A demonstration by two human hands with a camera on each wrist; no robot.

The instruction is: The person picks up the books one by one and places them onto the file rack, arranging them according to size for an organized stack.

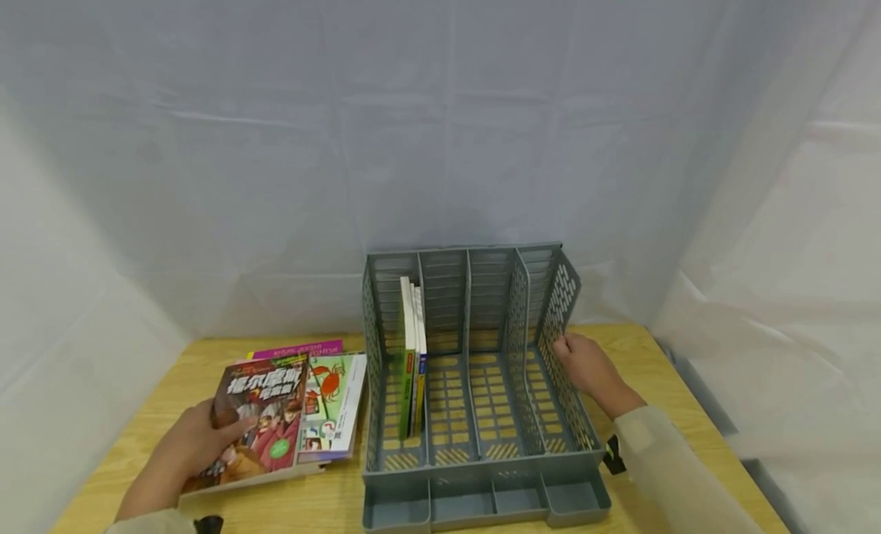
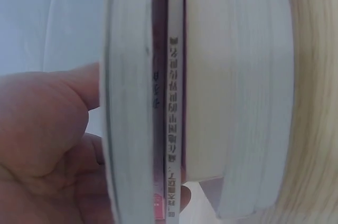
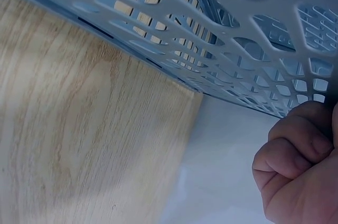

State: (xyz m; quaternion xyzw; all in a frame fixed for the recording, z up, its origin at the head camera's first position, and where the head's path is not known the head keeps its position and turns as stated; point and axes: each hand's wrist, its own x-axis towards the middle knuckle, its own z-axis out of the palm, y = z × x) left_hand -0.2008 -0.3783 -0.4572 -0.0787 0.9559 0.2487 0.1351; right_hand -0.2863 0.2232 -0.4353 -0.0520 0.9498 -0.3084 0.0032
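Observation:
My left hand [image 1: 199,442] grips a comic-style book [image 1: 264,419] with a dark red cover, thumb across the front and fingers beneath. In the left wrist view, a thin white-spined book [image 2: 174,97] lies against it, with a fingertip showing past that spine. Under these lies a picture book with a red crab [image 1: 332,396], and a magenta book [image 1: 303,349] sticks out behind. My right hand [image 1: 585,366] holds the right side panel of a grey desktop file organizer [image 1: 482,473]; its curled fingers [image 3: 288,158] show beside the perforated panel.
Several thin books [image 1: 411,358] stand upright in the organizer's leftmost slot. Shallow trays [image 1: 519,499] run along its front. All rests on a light wooden table [image 1: 661,411], with white sheeting [image 1: 440,136] behind and at both sides.

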